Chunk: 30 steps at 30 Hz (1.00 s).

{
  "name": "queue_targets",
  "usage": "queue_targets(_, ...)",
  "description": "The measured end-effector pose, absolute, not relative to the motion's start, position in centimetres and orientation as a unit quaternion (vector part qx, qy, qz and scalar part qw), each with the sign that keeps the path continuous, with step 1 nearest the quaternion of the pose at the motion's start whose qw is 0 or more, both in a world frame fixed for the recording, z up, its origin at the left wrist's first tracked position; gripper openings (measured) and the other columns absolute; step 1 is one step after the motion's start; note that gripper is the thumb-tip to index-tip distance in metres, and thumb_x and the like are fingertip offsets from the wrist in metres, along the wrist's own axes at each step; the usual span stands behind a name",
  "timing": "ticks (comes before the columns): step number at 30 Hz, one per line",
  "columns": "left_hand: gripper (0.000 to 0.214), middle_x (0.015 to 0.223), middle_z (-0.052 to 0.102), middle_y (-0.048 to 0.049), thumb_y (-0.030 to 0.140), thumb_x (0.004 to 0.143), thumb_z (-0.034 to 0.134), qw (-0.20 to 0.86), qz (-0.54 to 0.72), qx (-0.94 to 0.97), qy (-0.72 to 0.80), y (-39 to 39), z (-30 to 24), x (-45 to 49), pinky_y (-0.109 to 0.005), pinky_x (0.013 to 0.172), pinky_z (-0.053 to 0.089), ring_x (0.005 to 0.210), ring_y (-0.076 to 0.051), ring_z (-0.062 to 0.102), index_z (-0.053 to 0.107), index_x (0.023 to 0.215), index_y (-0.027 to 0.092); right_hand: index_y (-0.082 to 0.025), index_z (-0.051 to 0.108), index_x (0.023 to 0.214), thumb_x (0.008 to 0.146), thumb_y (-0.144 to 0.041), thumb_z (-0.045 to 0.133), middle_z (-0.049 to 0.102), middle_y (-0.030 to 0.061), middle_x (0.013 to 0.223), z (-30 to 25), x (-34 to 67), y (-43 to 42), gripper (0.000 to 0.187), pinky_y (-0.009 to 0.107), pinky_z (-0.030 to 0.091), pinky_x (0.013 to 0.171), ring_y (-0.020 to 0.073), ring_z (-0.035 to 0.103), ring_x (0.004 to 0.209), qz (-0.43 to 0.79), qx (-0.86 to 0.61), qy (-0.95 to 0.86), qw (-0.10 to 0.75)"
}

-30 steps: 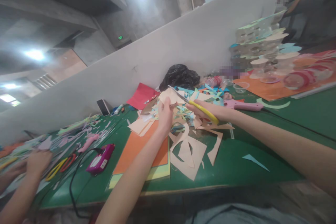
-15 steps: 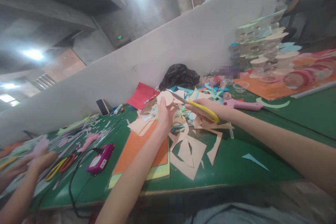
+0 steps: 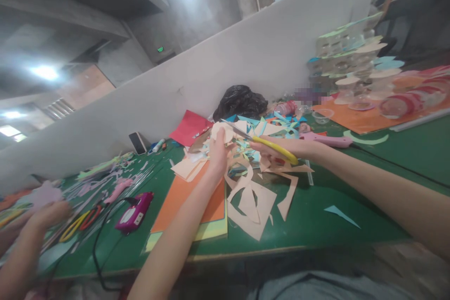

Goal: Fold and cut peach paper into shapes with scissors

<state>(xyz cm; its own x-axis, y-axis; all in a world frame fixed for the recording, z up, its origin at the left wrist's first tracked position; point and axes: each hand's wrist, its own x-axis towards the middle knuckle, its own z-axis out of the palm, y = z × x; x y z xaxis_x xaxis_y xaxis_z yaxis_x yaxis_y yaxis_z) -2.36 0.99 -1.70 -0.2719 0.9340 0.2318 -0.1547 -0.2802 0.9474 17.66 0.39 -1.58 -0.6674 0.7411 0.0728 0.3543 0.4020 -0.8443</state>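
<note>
Pinched in my left hand (image 3: 218,152) is a round cream paper piece (image 3: 225,132), held up above the table. My right hand (image 3: 269,147) grips a pair of yellow-handled scissors (image 3: 277,148), whose blades point left at the upper edge of the paper. Whether the blades touch the paper I cannot tell. Beneath both hands spreads a heap of cream and blue paper offcuts (image 3: 251,199). Under my left forearm lie orange sheets (image 3: 183,199), with a few cream sheets (image 3: 188,168) on top.
A pink glue gun (image 3: 326,139) with a cord lies right of my right hand. Behind the heap sits a black plastic bag (image 3: 241,102). At left are a magenta power strip (image 3: 134,213), more scissors (image 3: 75,227) and a co-worker's hands (image 3: 52,213). Plastic bottles (image 3: 404,104) lie at right.
My right hand and the scissors have shifted slightly right and down. The paper in my left hand has turned a little. The co-worker's hands at left have moved slightly left.
</note>
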Motion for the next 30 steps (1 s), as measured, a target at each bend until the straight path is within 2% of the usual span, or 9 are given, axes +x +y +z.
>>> queue_targets(5, 0.036, 0.090, 0.065, -0.0064, 0.050, 0.076, 0.069, 0.385, 0.645, 0.486, 0.448, 1.4, -2.2, -3.1, -0.026, 0.062, 0.050, 0.077, -0.015, 0.059, 0.067, 0.089, 0.017, -0.023, 0.039, 0.066, 0.083, -0.074, 0.054, 0.041, -0.0022, 0.055, -1.3, 17.3, 0.2, 0.056, 0.029, 0.035, 0.048, 0.0119, 0.041, 0.046, 0.425, -0.368, -0.791, 0.241)
queue_targets(11, 0.034, 0.085, 0.061, -0.0032, 0.048, 0.075, 0.070, 0.410, 0.638, 0.482, 0.438, 1.4, -2.2, -3.1, -0.026, 0.060, 0.050, 0.069, -0.012, 0.054, 0.064, 0.088, 0.017, -0.023, 0.036, 0.055, 0.092, -0.073, 0.034, 0.043, 0.0012, 0.042, -1.0, 16.8, 0.2, 0.063, 0.031, 0.041, 0.050, 0.0135, 0.043, 0.041, 0.382, -0.406, -0.807, 0.196)
queue_targets(15, 0.033, 0.079, 0.058, -0.0002, 0.042, 0.069, 0.074, 0.457, 0.654, 0.441, 0.410, 1.5, -2.0, -2.9, -0.026, 0.062, 0.050, 0.065, -0.010, 0.053, 0.060, 0.086, 0.018, -0.021, 0.038, 0.056, 0.088, -0.078, 0.040, 0.045, -0.0010, 0.044, -1.7, 16.8, 0.7, 0.065, 0.027, 0.039, 0.046, 0.0106, 0.043, 0.038, 0.394, -0.405, -0.791, 0.236)
queue_targets(19, 0.031, 0.085, 0.062, -0.0020, 0.035, 0.068, 0.075, 0.490, 0.671, 0.402, 0.386, 1.7, -1.9, -2.8, -0.028, 0.069, 0.052, 0.069, -0.011, 0.059, 0.056, 0.086, 0.018, -0.022, 0.038, 0.060, 0.083, -0.082, 0.044, 0.043, -0.0026, 0.043, -2.0, 17.0, 1.0, 0.064, 0.027, 0.040, 0.043, 0.0100, 0.041, 0.036, 0.426, -0.409, -0.767, 0.252)
queue_targets(24, 0.030, 0.082, 0.061, -0.0005, 0.034, 0.070, 0.078, 0.461, 0.694, 0.427, 0.352, 1.5, -2.0, -2.5, -0.030, 0.079, 0.054, 0.072, -0.011, 0.061, 0.057, 0.083, 0.018, -0.023, 0.038, 0.068, 0.083, -0.077, 0.051, 0.040, -0.0042, 0.050, -2.0, 17.5, 0.8, 0.058, 0.027, 0.034, 0.043, 0.0102, 0.038, 0.043, 0.428, -0.347, -0.796, 0.252)
queue_targets(30, 0.027, 0.082, 0.059, -0.0017, 0.038, 0.073, 0.077, 0.401, 0.680, 0.480, 0.382, 1.5, -2.3, -2.6, -0.034, 0.085, 0.056, 0.080, -0.013, 0.060, 0.063, 0.083, 0.017, -0.024, 0.041, 0.075, 0.081, -0.077, 0.056, 0.042, -0.0041, 0.059, -1.6, 17.8, 0.5, 0.055, 0.029, 0.036, 0.049, 0.0108, 0.037, 0.048, 0.433, -0.363, -0.779, 0.271)
